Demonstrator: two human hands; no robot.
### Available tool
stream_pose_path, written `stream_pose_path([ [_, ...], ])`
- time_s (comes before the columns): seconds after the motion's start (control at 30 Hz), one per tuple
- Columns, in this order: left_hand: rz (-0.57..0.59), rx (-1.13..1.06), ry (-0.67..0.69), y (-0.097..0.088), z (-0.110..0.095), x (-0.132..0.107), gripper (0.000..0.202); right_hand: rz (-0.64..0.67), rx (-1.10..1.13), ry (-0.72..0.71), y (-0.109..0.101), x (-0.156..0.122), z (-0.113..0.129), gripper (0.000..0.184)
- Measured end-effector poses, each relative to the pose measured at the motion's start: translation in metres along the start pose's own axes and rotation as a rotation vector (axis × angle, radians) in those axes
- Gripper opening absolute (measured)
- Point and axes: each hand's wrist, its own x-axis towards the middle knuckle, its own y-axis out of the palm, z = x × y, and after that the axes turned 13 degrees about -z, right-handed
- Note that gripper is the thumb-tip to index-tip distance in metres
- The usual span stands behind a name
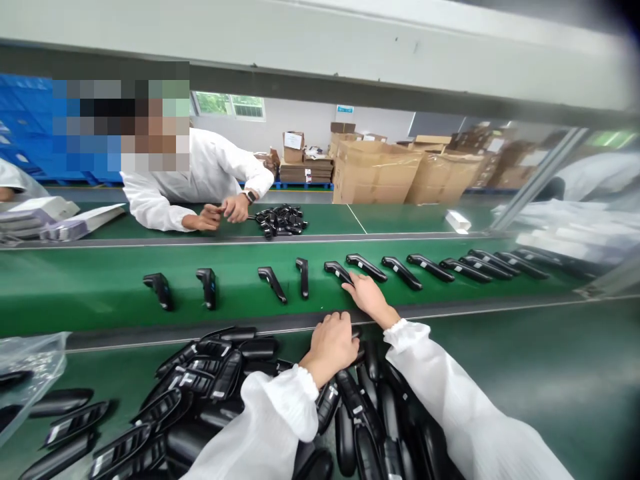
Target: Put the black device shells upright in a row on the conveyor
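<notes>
My right hand [369,295] reaches over the green conveyor belt, its fingers and thumb closed on the lower end of a black pistol-shaped handheld device [337,269]. Closer to me, my left hand [332,343] is curled above a heap of black plastic casings [354,393]. Its fingertips are hidden behind the knuckles, so what it grips cannot be made out. More of the black casings [200,377] lie heaped to the left of my left hand, several showing ribbed insides.
Several similar black devices [400,272] rest along the belt [95,287] on both sides. Across it a co-worker [175,180] handles something beside a pile of small black parts [283,220]. A clear plastic bag [37,373] lies at left; a metal beam [320,53] crosses overhead.
</notes>
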Motion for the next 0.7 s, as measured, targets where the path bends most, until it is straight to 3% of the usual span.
stream_pose_path([
  [0.13, 0.063, -0.039, -0.022, -0.005, 0.013, 0.006, 0.024, 0.003, 0.054, -0.039, -0.041, -0.010, -0.034, 0.044],
  [0.27, 0.060, -0.041, 0.028, -0.014, 0.027, 0.001, 0.022, 0.121, 0.050, -0.134, -0.069, -0.041, -0.052, 0.035],
  [0.37, 0.047, -0.019, 0.067, -0.021, 0.030, -0.006, 0.026, 0.170, -0.060, -0.177, -0.068, -0.066, -0.049, 0.028],
  [0.53, 0.001, -0.022, 0.121, -0.035, 0.030, -0.017, 0.033, 0.070, -0.270, 0.003, -0.058, -0.083, -0.050, 0.021],
  [0.6, -0.019, -0.043, 0.139, -0.050, 0.035, -0.028, 0.035, 0.045, -0.139, 0.056, -0.055, -0.077, -0.049, 0.017],
  [0.7, -0.024, -0.092, 0.207, -0.077, 0.046, -0.058, 0.033, 0.062, 0.318, 0.097, -0.045, -0.060, -0.029, 0.017],
])
